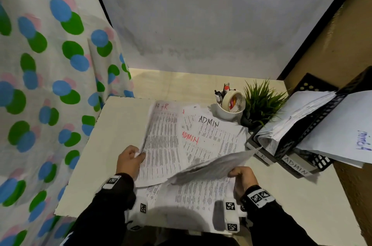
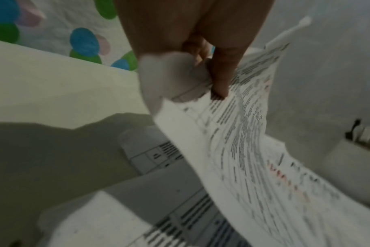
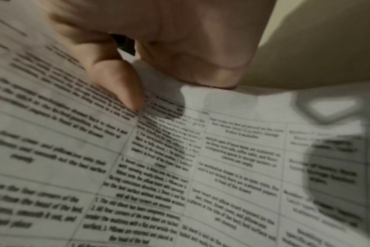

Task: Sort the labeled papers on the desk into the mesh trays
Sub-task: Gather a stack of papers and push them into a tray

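White printed sheets are gripped over the desk (image 1: 94, 145): the HR sheet (image 1: 161, 141) is pinched by the left hand (image 1: 128, 162), a lifted sheet (image 1: 211, 166) by the right hand (image 1: 244, 180), near the mesh trays (image 1: 314, 124).

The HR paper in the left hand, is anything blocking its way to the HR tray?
The other sheet, lifted by the right hand, hangs across the straight line from the HR paper to the HR tray. The left hand would probably have to go over it.
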